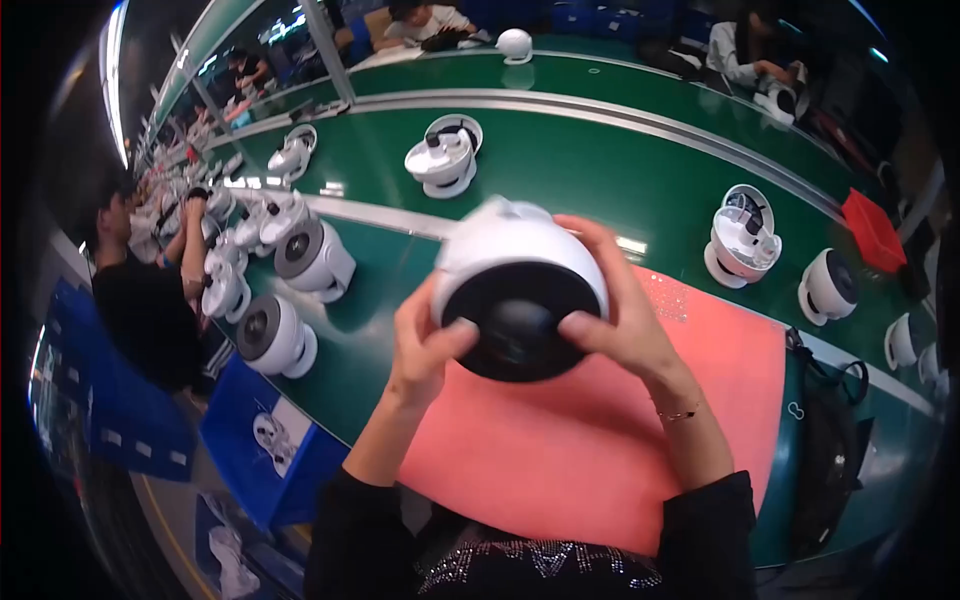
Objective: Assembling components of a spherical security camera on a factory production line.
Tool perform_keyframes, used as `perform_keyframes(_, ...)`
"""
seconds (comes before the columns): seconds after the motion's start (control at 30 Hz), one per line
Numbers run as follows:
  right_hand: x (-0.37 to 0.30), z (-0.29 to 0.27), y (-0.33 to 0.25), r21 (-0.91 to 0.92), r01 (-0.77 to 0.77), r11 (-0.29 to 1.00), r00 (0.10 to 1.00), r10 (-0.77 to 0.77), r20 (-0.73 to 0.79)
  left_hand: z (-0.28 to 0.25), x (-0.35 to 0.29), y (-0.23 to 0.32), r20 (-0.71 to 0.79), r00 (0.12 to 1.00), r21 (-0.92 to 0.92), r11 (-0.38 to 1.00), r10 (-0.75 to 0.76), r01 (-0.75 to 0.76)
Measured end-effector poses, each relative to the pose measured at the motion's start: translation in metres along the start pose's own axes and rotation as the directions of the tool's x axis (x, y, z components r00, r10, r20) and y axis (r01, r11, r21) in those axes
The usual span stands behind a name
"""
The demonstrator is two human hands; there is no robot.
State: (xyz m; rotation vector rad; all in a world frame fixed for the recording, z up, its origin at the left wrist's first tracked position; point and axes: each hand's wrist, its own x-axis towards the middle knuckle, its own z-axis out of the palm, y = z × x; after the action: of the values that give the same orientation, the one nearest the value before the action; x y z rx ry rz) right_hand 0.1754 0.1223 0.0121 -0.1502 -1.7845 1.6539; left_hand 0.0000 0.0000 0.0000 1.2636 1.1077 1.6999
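Note:
Between my two hands is a round white appliance with a black front, like a small desk fan (520,250). Its black face is tipped up toward me, over the pink mat (560,440). My left hand (425,345) grips the left side of the rim, thumb on the black front. On the opposite side my right hand (620,310) is wrapped round the housing, its thumb also on the front. The top of the white shell is slightly blurred. What lies under the appliance is hidden.
Two similar finished-looking units (275,335) stand at the left, beside several open housings (280,220). More open units stand on the green conveyor (590,180). A blue bin (265,440) sits lower left, a red bin (872,230) far right. A co-worker (140,290) works at left.

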Motion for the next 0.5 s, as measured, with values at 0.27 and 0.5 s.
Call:
perform_keyframes(0.27, -0.008, 0.000, -0.006, -0.317, 0.110, 0.942, 0.958, -0.186, -0.219, 0.086, 0.056, -0.018, -0.465, 0.851, -0.512, 0.858, -0.244, -0.034)
perform_keyframes(0.5, -0.003, -0.036, -0.004, -0.238, 0.097, 0.966, 0.901, -0.187, -0.392, 0.102, 0.097, -0.037, -0.282, 0.944, -0.492, 0.871, -0.173, 0.013)
